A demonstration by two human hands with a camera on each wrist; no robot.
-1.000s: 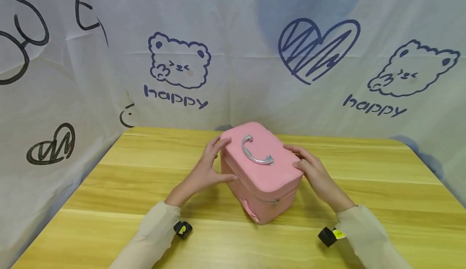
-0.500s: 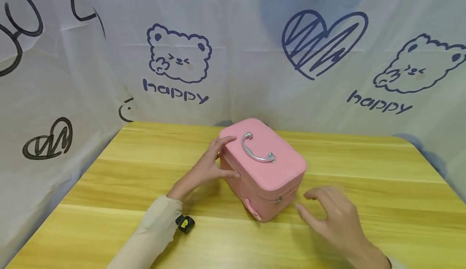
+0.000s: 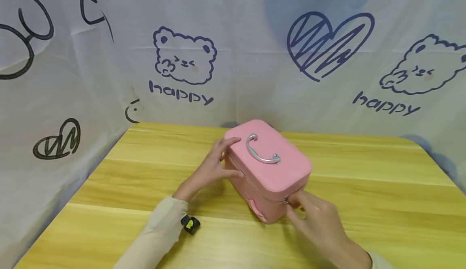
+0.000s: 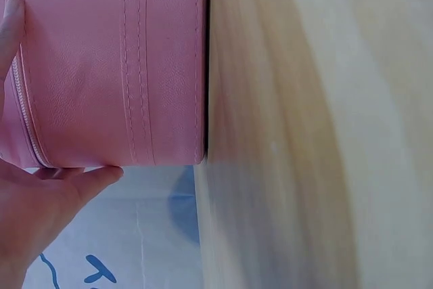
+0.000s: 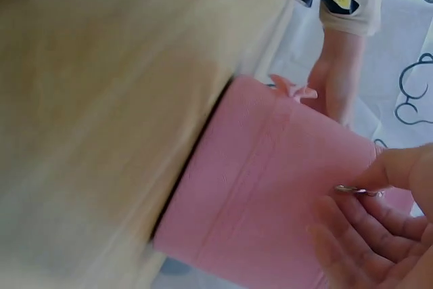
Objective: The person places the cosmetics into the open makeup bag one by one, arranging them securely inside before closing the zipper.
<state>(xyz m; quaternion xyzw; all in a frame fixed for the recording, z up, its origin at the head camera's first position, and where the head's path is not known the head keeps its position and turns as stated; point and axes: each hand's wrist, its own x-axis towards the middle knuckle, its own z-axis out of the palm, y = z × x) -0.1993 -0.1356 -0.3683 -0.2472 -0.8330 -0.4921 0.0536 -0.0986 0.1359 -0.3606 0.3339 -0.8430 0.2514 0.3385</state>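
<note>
A pink box-shaped case (image 3: 287,170) stands on the table at a slant, its zipped lid down. A silver handle (image 3: 263,158) arches over the lid. My left hand (image 3: 212,166) holds the case's far left end, thumb across the zipper (image 4: 26,109) and fingers round the corner. At the near right end, my right hand (image 3: 322,222) pinches the metal zipper pull (image 5: 348,189) between thumb and index finger. The other right fingers curl loosely by the case wall. A pink bow (image 5: 292,90) sits low on the side facing left.
The wood-grain table (image 3: 138,172) spreads around the case. White cloth (image 3: 233,75) with bear and heart drawings hangs behind and at the left. A black wrist camera (image 3: 190,224) is fixed at the left sleeve.
My right hand has let go of the lid's right edge, swung down and toward me, and taken hold of the zipper pull. The left hand and the case keep their places.
</note>
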